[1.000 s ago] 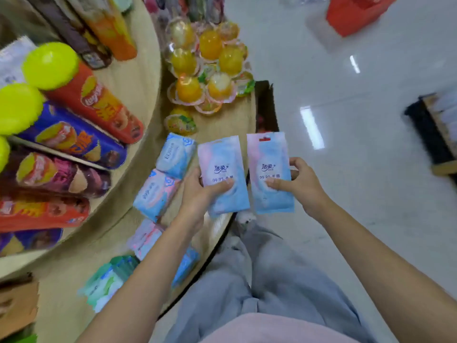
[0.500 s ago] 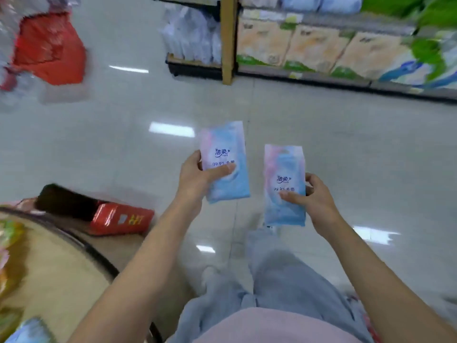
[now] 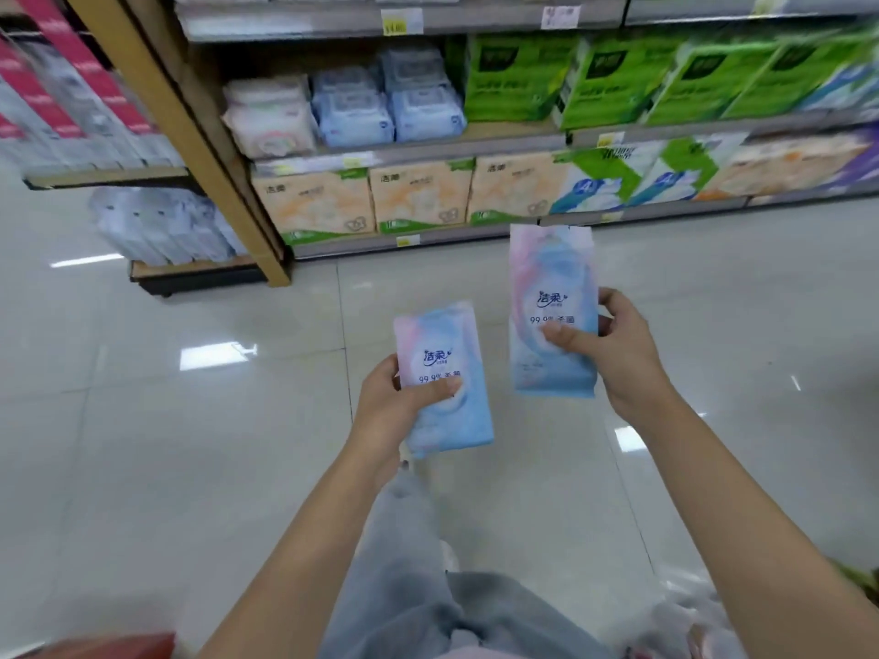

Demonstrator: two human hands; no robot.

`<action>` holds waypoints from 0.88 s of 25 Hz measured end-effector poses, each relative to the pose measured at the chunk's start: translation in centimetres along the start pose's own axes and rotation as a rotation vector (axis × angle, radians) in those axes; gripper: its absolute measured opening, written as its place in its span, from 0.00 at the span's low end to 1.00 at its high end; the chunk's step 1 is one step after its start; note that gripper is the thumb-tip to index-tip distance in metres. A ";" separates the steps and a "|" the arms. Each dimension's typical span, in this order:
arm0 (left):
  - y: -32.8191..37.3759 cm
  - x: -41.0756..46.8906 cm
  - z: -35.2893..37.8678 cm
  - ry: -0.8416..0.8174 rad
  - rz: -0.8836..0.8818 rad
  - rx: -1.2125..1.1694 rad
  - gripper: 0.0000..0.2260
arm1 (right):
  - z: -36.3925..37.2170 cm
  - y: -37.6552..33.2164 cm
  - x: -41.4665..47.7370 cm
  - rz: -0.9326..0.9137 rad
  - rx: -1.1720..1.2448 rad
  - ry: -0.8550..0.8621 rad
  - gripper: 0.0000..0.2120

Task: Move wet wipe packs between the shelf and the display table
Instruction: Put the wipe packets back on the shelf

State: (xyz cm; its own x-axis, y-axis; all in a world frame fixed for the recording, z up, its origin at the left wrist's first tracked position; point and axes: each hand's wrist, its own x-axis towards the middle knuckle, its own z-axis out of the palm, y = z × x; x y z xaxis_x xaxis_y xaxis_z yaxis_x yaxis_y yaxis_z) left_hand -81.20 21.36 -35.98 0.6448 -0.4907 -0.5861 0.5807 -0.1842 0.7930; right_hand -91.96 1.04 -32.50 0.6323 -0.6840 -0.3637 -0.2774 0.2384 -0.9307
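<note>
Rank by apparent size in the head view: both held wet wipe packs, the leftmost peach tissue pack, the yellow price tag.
1. Tie: right-hand wet wipe pack and left-hand wet wipe pack look alike; both nearest the camera.
2. Then the peach tissue pack.
3. Last, the yellow price tag.

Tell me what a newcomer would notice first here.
Two pink-and-blue wet wipe packs stand out mid-frame: the left hand grips the lower pack, the right hand holds the higher pack. Beyond the glossy floor, a shelf carries bright green packages at upper right, peach tissue boxes beneath.
</note>
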 end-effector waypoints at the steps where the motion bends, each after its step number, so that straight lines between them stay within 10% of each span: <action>1: 1.3 1.9 0.7 -0.011 0.001 0.011 0.24 | -0.1 -0.8 1.8 -0.009 0.015 0.019 0.28; 14: 29.8 25.7 17.4 -0.332 0.324 0.099 0.24 | -5.3 -14.0 23.1 -0.147 0.189 0.291 0.20; 22: 37.0 35.1 28.6 -0.212 0.404 0.021 0.18 | -13.1 -23.5 38.9 -0.268 0.151 0.146 0.28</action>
State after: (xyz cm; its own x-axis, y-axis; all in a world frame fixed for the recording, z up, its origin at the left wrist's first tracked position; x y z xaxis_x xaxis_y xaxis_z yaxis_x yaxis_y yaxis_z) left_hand -51.30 -27.04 -22.46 0.7003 -0.6897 -0.1841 0.2922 0.0417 0.9554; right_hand -70.33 -40.23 -24.24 0.5552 -0.8249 -0.1066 0.0013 0.1290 -0.9916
